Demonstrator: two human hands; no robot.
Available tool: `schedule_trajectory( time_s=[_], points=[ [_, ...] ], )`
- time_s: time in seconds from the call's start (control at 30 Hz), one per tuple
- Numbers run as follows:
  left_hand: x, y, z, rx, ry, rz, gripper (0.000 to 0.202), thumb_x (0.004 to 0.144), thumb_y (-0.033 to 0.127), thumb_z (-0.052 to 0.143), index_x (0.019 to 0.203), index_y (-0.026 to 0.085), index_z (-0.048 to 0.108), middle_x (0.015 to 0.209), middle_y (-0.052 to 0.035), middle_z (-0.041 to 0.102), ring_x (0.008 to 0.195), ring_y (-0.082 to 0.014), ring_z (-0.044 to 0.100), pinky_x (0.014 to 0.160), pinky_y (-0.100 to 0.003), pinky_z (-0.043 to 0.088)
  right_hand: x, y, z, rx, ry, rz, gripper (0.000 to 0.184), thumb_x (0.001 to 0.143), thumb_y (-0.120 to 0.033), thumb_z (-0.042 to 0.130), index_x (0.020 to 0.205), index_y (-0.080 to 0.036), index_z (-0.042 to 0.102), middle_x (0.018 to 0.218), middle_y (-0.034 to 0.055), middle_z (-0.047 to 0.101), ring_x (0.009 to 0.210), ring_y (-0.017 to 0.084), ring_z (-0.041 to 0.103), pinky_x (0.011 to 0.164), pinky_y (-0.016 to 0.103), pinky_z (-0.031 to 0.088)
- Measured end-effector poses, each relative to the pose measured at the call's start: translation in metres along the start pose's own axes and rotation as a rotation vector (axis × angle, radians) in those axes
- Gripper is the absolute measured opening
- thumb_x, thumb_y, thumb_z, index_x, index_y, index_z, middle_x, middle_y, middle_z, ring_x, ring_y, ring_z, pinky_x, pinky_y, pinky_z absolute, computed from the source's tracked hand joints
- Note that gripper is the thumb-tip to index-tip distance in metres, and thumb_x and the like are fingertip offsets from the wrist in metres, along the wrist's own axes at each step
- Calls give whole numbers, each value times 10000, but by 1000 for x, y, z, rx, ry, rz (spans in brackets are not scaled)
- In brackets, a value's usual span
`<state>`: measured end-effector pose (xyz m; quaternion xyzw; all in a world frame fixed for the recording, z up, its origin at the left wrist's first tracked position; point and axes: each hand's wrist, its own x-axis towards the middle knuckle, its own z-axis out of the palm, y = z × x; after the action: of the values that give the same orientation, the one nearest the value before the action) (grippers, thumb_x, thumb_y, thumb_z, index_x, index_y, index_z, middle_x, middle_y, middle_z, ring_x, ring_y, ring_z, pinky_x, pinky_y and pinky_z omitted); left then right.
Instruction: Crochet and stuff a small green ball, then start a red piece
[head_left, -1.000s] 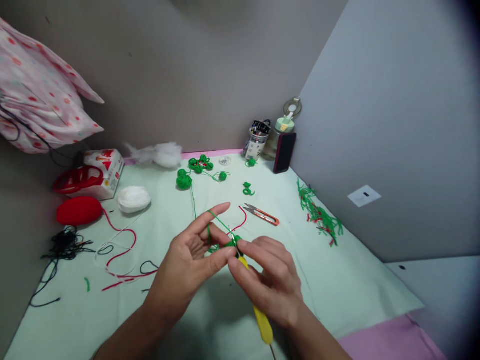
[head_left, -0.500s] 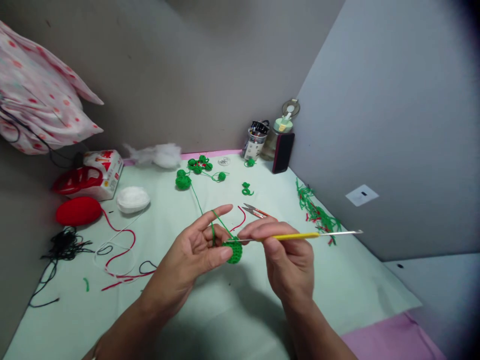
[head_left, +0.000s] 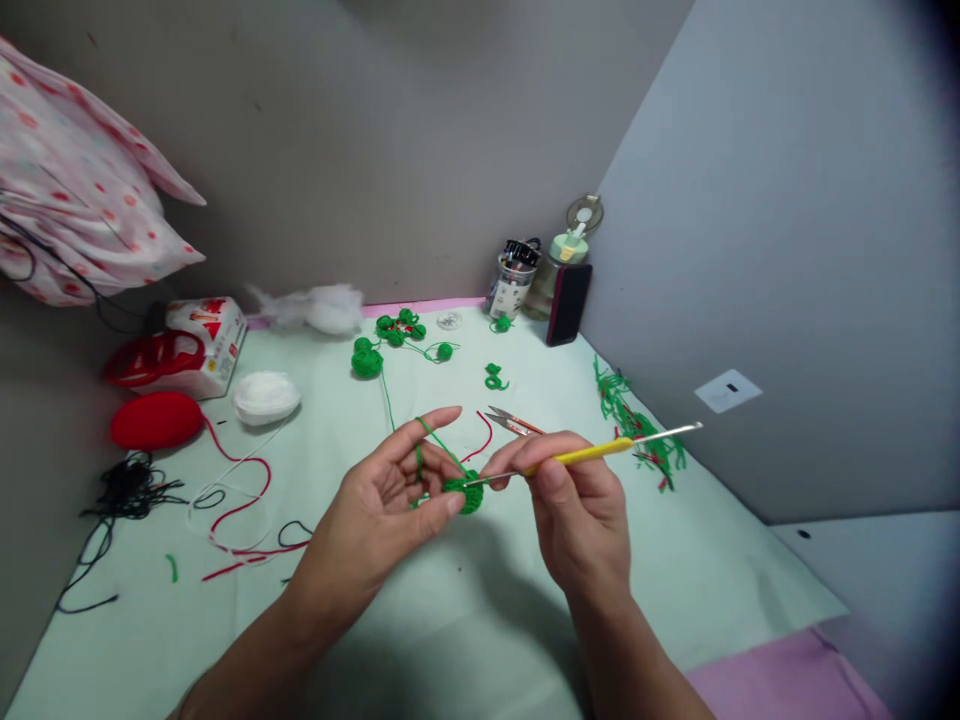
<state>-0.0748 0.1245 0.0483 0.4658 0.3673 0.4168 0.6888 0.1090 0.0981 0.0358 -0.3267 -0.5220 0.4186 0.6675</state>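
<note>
My left hand [head_left: 379,515] pinches a small green crochet piece [head_left: 463,493] between thumb and middle finger, with the forefinger stretched out and green yarn [head_left: 433,438] looped over it. My right hand [head_left: 576,505] grips a yellow-handled crochet hook [head_left: 592,455], whose tip is pushed into the green piece; the hook's metal tail points up to the right. The yarn runs back to a green ball [head_left: 367,362] on the pale green table cover [head_left: 712,570].
Orange snips [head_left: 517,424] lie just behind my hands. Green crochet bits [head_left: 401,328], yarn scraps [head_left: 637,425], a red ball [head_left: 156,420], a white ball [head_left: 266,396], black thread [head_left: 124,490], a jar [head_left: 511,280], a bottle and phone [head_left: 567,304] are around. Walls close in behind and right.
My right hand turned the hook from pointing down toward me to lying across to the right, then tilted its tail upward. The green piece stayed pinched in my left hand.
</note>
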Motion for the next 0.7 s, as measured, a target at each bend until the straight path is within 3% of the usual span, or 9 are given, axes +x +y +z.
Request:
schedule_trajectory(
  time_s=[0.23, 0.33, 0.43, 0.7],
  points=[
    [-5, 5, 9, 189, 133, 51, 492, 826, 215, 789, 1306, 284, 707, 843, 17, 656, 803, -156, 613, 850, -297, 525, -4, -10, -4, -355, -93, -227, 236, 1047, -164, 533, 1138, -247, 735, 973, 65, 787, 896, 219, 729, 794, 396, 599],
    [-7, 3, 13, 297, 211, 124, 417, 806, 203, 774, 1217, 270, 742, 843, 10, 660, 815, -173, 613, 868, -317, 522, -5, -15, -4, -555, -204, -355, 259, 1012, -126, 555, 1179, -240, 717, 979, 83, 792, 859, 230, 738, 746, 396, 598],
    [-9, 0, 13, 374, 268, 169, 431, 833, 217, 751, 1257, 289, 725, 859, 13, 670, 826, -174, 603, 904, -331, 498, -5, -15, -2, -711, -237, -462, 227, 1011, -157, 565, 1156, -236, 720, 977, 101, 798, 826, 232, 742, 697, 385, 606],
    [-5, 7, 10, 275, 182, 85, 443, 812, 236, 766, 1251, 276, 725, 856, 15, 672, 818, -163, 626, 854, -308, 531, -6, -10, -2, -502, -153, -393, 265, 1026, -159, 537, 1201, -249, 713, 944, 88, 799, 837, 244, 753, 694, 420, 616]
  ],
)
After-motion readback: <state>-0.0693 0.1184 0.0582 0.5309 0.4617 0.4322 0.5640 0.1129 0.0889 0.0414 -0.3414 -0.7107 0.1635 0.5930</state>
